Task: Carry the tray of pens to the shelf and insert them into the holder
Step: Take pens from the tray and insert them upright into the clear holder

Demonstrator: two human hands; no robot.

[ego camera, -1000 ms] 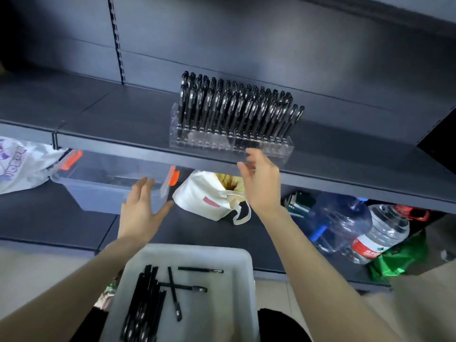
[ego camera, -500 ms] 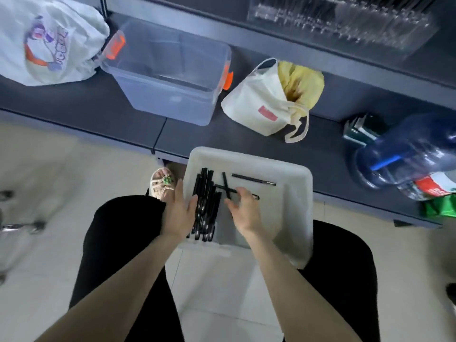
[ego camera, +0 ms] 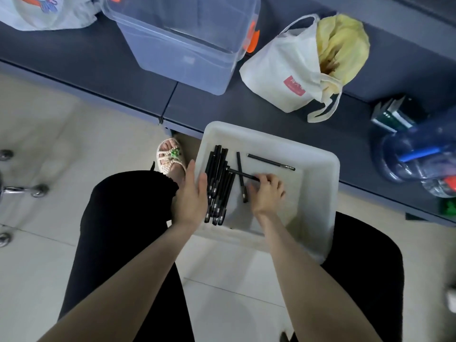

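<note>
A white plastic tray (ego camera: 318, 154) rests across my lap, against the edge of the lower shelf. A pile of several black pens (ego camera: 218, 183) lies along its left side. Three more pens lie loose to the right, one (ego camera: 271, 162) apart near the far wall. My left hand (ego camera: 191, 196) rests with straight fingers at the tray's left rim, touching the pile. My right hand (ego camera: 266, 193) is inside the tray, its curled fingers pinching the end of a pen lying crosswise (ego camera: 240, 172). The pen holder is out of view.
On the dark lower shelf (ego camera: 74, 55) stand a clear storage bin (ego camera: 187, 40), a white tote bag (ego camera: 291, 70) with yellow contents, some books (ego camera: 392, 114) and a blue water jug (ego camera: 419, 149). Chair castors (ego camera: 37, 190) sit on the floor at left.
My view dropped from the upper shelf and the holder to the tray. Both hands came down into the tray, and my right hand has closed on a loose pen.
</note>
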